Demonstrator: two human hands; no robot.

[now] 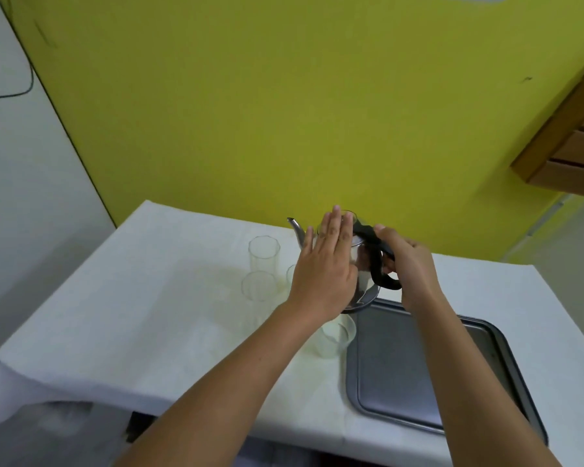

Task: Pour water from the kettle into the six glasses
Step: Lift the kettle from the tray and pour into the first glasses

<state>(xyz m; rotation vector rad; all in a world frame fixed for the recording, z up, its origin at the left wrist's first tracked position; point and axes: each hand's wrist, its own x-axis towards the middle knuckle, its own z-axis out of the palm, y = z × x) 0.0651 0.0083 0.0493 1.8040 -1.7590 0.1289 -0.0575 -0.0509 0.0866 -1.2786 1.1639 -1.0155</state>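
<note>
On the left of the white-covered tabletop (122,298) stand the clear glasses: a far glass (264,252), a nearer glass (259,286) just in front of it, and the edge of a third glass (291,274) half hidden behind the wrist. A fourth glass (338,336) sits closer to the person, just beside the tray's left rim. Only these four can be made out; the rest, if there, are hidden by the arms. None shows water for certain; they look empty.

The left hand (327,264) comes next, fingers straight and together, palm laid flat against the near side of the steel kettle (363,261), grasping nothing, only steadying. The kettle looks lifted and tipped, its base edge showing over the tray's far corner, its spout (295,227) pointing left toward the glasses but well above them. No stream is visible.

The right hand (408,261) is clenched around the kettle's black handle (380,264), wrist cocked, forearm reaching up from the lower right. Below it lies the grey tray (418,382), bare.

The step appears to be bringing the kettle over to start pouring. The next move likely calls for carrying the spout left and down over one glass rim, then tilting slowly, since the tall narrow glasses could tip or overflow.
</note>
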